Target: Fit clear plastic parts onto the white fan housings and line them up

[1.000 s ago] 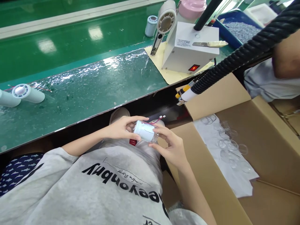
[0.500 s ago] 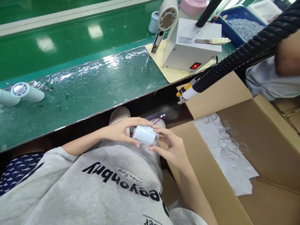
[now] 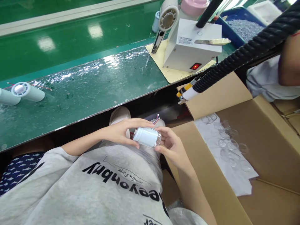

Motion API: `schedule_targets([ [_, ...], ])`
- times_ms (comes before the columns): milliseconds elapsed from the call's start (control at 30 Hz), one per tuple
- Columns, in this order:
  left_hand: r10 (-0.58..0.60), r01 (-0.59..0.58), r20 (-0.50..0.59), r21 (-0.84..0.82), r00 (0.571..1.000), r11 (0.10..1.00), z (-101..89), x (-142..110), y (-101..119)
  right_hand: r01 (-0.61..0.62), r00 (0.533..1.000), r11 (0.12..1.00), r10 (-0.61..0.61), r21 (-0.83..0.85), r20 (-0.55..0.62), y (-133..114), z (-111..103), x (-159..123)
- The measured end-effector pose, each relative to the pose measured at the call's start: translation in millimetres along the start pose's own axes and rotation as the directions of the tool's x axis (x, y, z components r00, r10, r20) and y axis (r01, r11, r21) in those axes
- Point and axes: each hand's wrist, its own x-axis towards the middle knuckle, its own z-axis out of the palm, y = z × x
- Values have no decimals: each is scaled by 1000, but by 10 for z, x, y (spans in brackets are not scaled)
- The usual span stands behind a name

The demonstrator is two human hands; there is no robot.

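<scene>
A light-blue cylindrical housing (image 3: pixel 146 137) lies sideways between my hands above my lap, with a clear cap or ring (image 3: pixel 158 139) around its right end. My left hand (image 3: pixel 123 132) grips it from the left, fingers over the top and thumb below. My right hand (image 3: pixel 172 145) curls around the clear end, thumb beneath and fingers behind. Thin wires (image 3: pixel 157 119) with small white connectors stick up behind the housing. Red wire also shows at its left end.
Light-blue housings (image 3: pixel 29 92) lie on the bench at left. A white device (image 3: pixel 192 47) with a lit red switch stands at the back. A black corrugated hose (image 3: pixel 234 59) slants overhead. At right, an open carton (image 3: pixel 276 131) holds several clear rings (image 3: pixel 228 145). Another person's arm (image 3: pixel 289 64) shows beyond.
The housing has turned a little, so its wires point more upright and sit further left. My right hand has shifted slightly right at the clear end. On the belt, a blue cylinder moved right.
</scene>
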Motion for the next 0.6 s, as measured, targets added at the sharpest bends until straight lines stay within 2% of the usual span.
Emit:
schedule_targets([
  [300, 61, -62, 11, 21, 998, 998, 4, 12, 1, -92, 996, 993, 90, 80, 29, -58, 63, 40],
  [600, 95, -95, 12, 37, 995, 995, 9, 2, -12, -175, 984, 966, 169, 192, 47, 11, 100, 60],
])
